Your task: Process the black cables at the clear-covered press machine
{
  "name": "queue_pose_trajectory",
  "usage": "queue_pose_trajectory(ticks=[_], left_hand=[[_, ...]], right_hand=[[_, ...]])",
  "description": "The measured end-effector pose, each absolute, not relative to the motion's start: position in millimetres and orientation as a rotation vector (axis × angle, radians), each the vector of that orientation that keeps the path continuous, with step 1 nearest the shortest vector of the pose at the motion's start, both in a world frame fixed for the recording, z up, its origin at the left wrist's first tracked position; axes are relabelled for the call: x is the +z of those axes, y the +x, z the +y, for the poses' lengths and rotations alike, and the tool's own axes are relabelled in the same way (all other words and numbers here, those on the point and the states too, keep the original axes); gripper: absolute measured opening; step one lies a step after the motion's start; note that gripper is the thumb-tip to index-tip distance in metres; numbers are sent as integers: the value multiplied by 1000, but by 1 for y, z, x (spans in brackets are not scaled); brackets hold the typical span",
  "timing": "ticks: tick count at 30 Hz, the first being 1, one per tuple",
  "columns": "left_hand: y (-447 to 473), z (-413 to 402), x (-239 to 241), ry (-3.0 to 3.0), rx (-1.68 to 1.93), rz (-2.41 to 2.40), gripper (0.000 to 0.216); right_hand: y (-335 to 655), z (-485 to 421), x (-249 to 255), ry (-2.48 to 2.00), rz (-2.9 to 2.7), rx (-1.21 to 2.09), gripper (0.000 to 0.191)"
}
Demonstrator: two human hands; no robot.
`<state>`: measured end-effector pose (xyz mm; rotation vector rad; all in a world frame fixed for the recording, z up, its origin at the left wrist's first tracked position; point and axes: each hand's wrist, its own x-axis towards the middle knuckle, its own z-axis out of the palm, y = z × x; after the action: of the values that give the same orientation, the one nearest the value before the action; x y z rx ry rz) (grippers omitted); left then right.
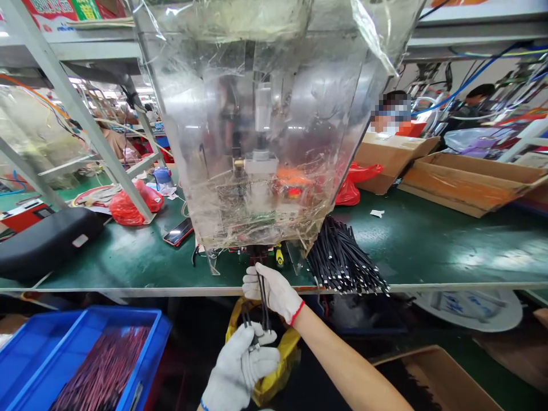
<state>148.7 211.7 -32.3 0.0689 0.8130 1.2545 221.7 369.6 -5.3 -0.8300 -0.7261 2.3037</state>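
Note:
My right hand [278,292], in a white glove with a red cuff, pinches short black cables [262,297] just in front of the bench edge. The cables hang down toward my left hand [235,368], in a white glove with a blue cuff. Between the left fingers sits a black cable end [245,315]; I cannot tell whether it belongs to the same cables. Right above the hands stands a machine [261,162] behind a cloudy clear plastic guard [184,142]. Its lower opening is close to my right fingertips. A heap of black cables [342,257] lies to the right.
A blue bin [160,331] with reddish-dark wires stands lower left. Below the hands hangs a yellow bag [285,365]. On the green bench [141,257] are a phone [178,232], a yellow-black tool [279,255] and cardboard boxes [462,185]. Other people sit behind.

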Motion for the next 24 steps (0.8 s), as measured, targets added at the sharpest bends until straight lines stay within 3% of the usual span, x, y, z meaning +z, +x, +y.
queue_pose_trajectory(ticks=[3,10,24], left_hand=[[148,211,-31,16,1283,746,22],[147,211,-29,0,1368,818,22],[141,201,-51,-73,1386,1018,32]], right_hand=[[224,366,-12,-919,-825,2342,38],[217,378,-11,-894,-799,2282,42],[204,382,-1,-932,-732,2237,40]])
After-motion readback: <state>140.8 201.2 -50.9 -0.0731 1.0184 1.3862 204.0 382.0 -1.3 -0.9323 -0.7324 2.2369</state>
